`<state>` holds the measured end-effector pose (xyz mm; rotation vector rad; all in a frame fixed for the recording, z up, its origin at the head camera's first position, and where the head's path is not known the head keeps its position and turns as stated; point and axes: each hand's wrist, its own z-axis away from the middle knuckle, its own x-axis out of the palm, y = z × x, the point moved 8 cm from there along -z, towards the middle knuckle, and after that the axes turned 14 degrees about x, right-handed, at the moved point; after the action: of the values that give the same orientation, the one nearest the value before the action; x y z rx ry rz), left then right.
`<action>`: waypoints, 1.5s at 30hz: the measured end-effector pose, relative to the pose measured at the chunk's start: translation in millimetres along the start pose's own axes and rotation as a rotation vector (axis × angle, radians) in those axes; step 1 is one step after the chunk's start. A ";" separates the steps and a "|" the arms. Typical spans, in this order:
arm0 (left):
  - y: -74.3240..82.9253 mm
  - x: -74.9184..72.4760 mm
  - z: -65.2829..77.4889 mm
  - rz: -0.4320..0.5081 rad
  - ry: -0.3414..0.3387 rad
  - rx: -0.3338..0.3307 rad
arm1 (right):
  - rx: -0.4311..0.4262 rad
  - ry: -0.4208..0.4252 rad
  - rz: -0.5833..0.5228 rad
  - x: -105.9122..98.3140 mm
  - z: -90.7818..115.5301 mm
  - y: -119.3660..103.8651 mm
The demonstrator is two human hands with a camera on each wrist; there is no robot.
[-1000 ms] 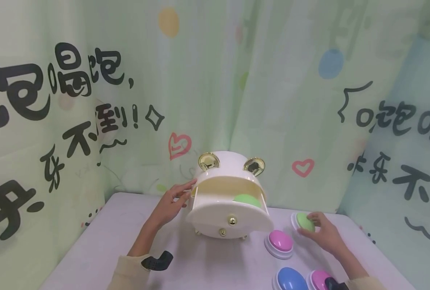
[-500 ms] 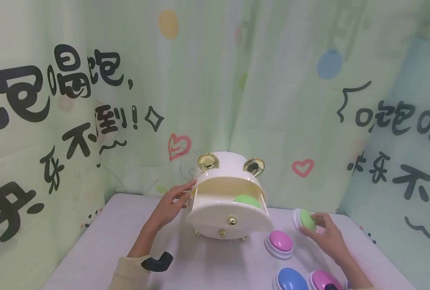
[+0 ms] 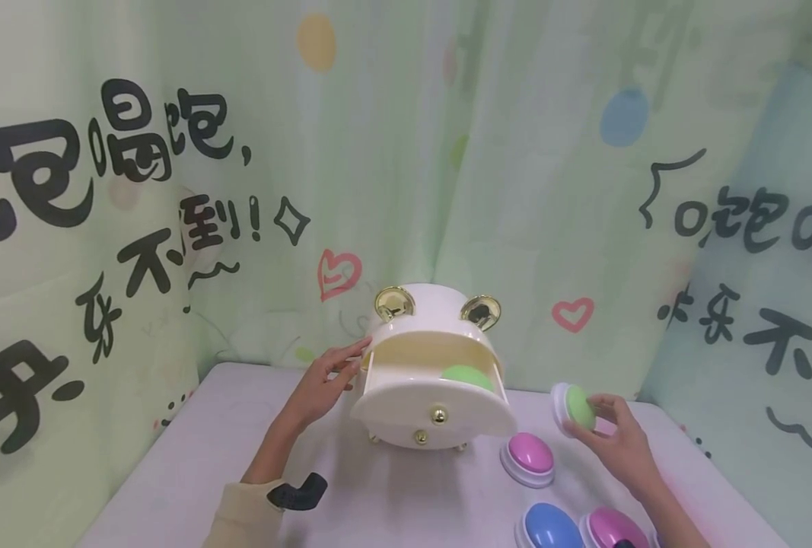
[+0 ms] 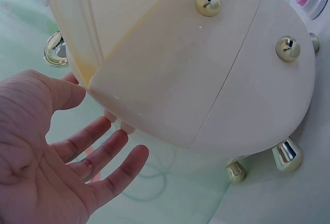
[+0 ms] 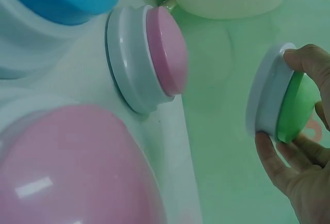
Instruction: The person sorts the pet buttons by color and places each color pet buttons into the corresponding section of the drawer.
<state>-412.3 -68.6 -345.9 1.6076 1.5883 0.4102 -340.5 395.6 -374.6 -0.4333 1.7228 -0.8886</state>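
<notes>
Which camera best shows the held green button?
The right wrist view: the green button looks largest there, seen side-on in the right hand. The head view shows it smaller; the left wrist view, not at all.

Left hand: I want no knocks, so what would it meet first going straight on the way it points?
Most likely the side of the white cabinet, near its open drawer: the left hand seems to touch or nearly touch it, though the exact gap is hard to judge.
</notes>
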 end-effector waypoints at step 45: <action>-1.0 0.1 -0.1 0.001 0.000 -0.009 | -0.323 0.091 -0.226 -6.5 58.5 -111.1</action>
<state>-413.0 -68.6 -346.6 1.6016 1.5835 0.4183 -299.9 307.3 -294.8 -0.8260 1.9354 -0.7983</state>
